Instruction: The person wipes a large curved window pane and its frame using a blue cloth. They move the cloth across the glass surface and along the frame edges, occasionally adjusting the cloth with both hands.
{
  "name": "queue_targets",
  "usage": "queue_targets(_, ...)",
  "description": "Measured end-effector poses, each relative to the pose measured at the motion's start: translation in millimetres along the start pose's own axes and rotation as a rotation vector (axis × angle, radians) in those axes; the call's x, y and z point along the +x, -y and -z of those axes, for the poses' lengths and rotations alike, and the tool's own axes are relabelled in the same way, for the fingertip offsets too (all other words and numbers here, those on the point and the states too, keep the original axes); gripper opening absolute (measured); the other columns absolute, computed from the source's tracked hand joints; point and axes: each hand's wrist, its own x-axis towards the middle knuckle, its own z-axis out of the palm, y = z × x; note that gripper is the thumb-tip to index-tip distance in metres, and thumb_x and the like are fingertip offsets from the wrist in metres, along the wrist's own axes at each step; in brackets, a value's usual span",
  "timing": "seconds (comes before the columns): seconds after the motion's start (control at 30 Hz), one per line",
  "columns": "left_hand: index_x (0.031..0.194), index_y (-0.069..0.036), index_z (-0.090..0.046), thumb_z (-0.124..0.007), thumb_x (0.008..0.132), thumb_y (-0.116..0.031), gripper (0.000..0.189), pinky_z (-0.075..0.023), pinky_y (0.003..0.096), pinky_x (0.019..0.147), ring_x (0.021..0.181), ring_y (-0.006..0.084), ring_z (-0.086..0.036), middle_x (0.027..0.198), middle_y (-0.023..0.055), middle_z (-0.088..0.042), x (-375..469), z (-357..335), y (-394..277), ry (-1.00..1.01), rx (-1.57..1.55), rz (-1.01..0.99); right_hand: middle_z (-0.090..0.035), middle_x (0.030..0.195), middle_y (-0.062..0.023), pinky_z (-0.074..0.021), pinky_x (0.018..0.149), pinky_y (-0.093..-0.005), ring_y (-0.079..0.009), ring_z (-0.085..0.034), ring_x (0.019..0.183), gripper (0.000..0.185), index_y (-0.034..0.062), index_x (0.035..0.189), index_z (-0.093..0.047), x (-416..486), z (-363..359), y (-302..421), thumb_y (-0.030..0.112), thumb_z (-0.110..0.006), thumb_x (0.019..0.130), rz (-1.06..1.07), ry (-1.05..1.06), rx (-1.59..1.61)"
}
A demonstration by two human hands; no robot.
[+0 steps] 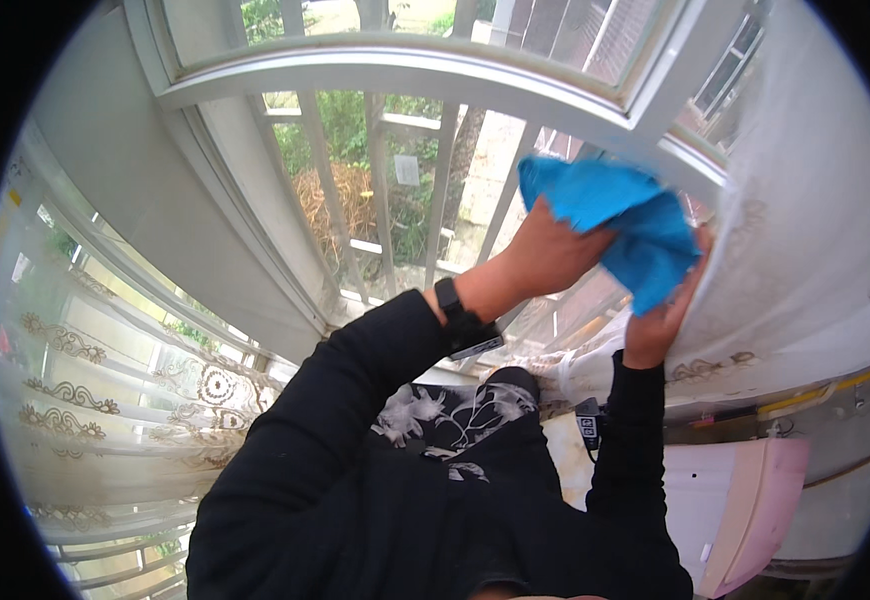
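Observation:
A crumpled blue cloth [649, 251] hangs between my two hands, in front of the white window frame [435, 71]. My left hand [562, 251] grips the cloth's near left side, its fingertips partly hidden in the folds. At the cloth's right edge, my right hand [660, 322] holds it from below, with the fingers pointing up and partly covered. The back of that hand lies close against a sheer white curtain [787, 232]; whether they touch, I cannot tell. The cloth's upper end reaches the lower rail of the frame and looks blurred.
Metal bars [375, 187] stand outside the window, with plants [337, 202] beyond. A patterned sheer curtain [97, 382] hangs at the left. Low on the right is a pink and white object [742, 510], near a yellow strip [832, 386]. A dark band [448, 300] circles my left wrist.

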Motion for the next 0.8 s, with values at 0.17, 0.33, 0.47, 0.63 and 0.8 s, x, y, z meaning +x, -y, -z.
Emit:
queue_targets(0.17, 0.12, -0.006, -0.062, -0.063, 0.083, -0.013, 0.038, -0.0392, 0.0507, 0.1, 0.116, 0.0397, -0.051, 0.125, 0.014, -0.058, -41, -3, -6, -0.003, -0.015, -0.021, -0.051, 0.135, -0.0113, -0.0394, 0.1, -0.0304, -0.0174, -0.05, 0.119, 0.05, 0.0009, 0.143, -0.039, -6, -20, 9, 0.009, -0.056, 0.097, -0.261, 0.272, 0.121)
queue_targets(0.33, 0.115, -0.011, -0.064, -0.063, 0.079, -0.012, 0.036, -0.0405, 0.0505, 0.097, 0.111, 0.0396, -0.052, 0.12, 0.0132, -0.06, -25, 20, -16, 0.027, -0.225, 0.027, -0.059, 0.114, -0.0049, -0.0445, 0.091, -0.0268, -0.0119, -0.055, 0.103, 0.033, 0.0029, 0.122, -0.056, 6, -37, -9, 0.016, -0.066, 0.093, -0.441, 0.26, 0.263)
queue_targets(0.47, 0.115, -0.013, -0.065, -0.065, 0.081, -0.012, 0.034, -0.0381, 0.0502, 0.102, 0.125, 0.0371, -0.048, 0.131, 0.0124, -0.058, -7, 72, -19, 0.046, -0.017, -0.047, -0.063, 0.106, -0.0035, -0.0474, 0.089, -0.0278, -0.0125, -0.06, 0.098, 0.026, 0.0048, 0.114, -0.06, 33, -6, -6, 0.026, -0.059, 0.099, -0.625, 0.047, 0.557)
queue_targets(0.63, 0.123, -0.014, -0.064, -0.061, 0.09, -0.015, 0.034, -0.0354, 0.0468, 0.107, 0.133, 0.0337, -0.044, 0.135, 0.0082, -0.057, 32, 130, 17, -0.298, 0.342, -0.054, -0.065, 0.113, -0.0126, -0.0505, 0.091, -0.0315, -0.0201, -0.064, 0.102, 0.039, 0.0021, 0.126, -0.057, 67, 12, 19, 0.033, -0.053, 0.102, -0.38, -0.382, 0.662)
queue_targets(0.8, 0.112, -0.012, -0.066, -0.056, 0.097, -0.031, 0.026, -0.0404, 0.0393, 0.096, 0.112, 0.0232, -0.058, 0.115, 0.0075, -0.066, 61, 147, 61, -0.186, 0.557, -0.049, -0.056, 0.1, -0.0118, -0.0467, 0.084, -0.0316, -0.0219, -0.057, 0.092, 0.026, 0.001, 0.099, -0.054, 42, -48, 10, 0.009, -0.075, 0.085, 0.382, -0.061, -0.421)
